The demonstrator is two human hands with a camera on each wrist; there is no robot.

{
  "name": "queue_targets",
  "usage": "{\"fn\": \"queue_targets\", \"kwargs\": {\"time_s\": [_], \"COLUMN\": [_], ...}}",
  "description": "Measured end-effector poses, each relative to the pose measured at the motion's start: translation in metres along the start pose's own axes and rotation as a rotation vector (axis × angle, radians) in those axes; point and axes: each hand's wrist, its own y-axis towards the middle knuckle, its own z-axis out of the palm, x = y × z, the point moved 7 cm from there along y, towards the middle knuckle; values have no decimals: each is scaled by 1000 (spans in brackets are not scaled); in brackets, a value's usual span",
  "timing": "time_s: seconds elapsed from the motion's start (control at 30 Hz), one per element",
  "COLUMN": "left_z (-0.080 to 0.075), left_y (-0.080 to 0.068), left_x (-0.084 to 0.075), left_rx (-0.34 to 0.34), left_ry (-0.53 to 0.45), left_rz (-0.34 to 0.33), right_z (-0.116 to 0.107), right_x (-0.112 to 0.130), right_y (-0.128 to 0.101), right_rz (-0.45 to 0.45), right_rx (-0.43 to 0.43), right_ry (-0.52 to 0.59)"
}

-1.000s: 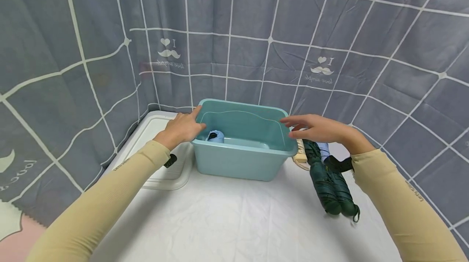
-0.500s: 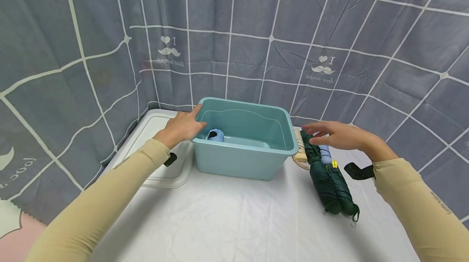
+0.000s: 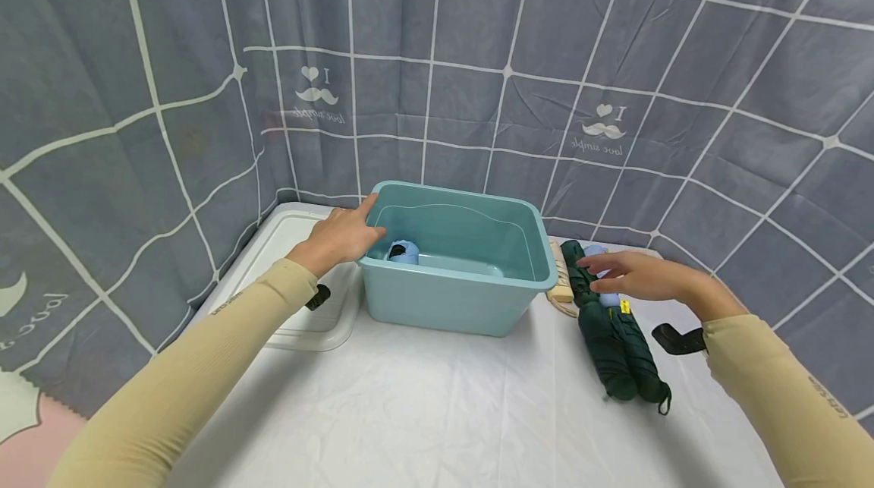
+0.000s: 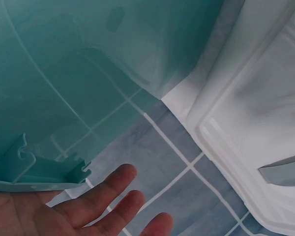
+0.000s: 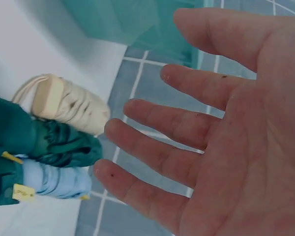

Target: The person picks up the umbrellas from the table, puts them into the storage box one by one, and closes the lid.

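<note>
- Right hand (image 3: pixel 638 275): grip wide open, fingers spread and nearly straight, palm down, holding nothing. It hovers over the top ends of the folded umbrellas; contact cannot be confirmed.
- Directly under the fingers (image 5: pixel 152 152): dark green folded umbrella (image 3: pixel 611 340), light blue folded umbrella (image 5: pixel 51 179) beside it, beige folded umbrella (image 3: pixel 560 279) next over, just beside the bin.
- Long axes: all three lie flat on the table (image 3: pixel 437 404), running roughly away from the person, about parallel to the bin's right wall. The fingers point across those axes, toward the bin.
- Left hand (image 3: pixel 341 234): open, fingers relaxed, resting on the left rim of the teal plastic bin (image 3: pixel 464 306); it clamps nothing.
- One more light blue umbrella (image 3: pixel 403 251) already lies inside the bin, at its left end.
- The right hand is much nearer the outside umbrellas.
- White lid (image 3: pixel 300 283) lies left of the bin.
</note>
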Motion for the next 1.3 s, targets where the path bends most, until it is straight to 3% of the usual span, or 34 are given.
{"fn": "queue_targets", "kwargs": {"time_s": [0.8, 1.3], "left_z": [-1, 0], "left_y": [1, 1], "left_x": [-3, -2], "left_rx": [14, 14], "left_ry": [8, 1], "left_rz": [-5, -10], "right_z": [35, 55], "right_x": [-51, -69], "right_y": [-6, -1], "right_rz": [92, 146], "right_rx": [59, 100], "right_ry": [36, 108]}}
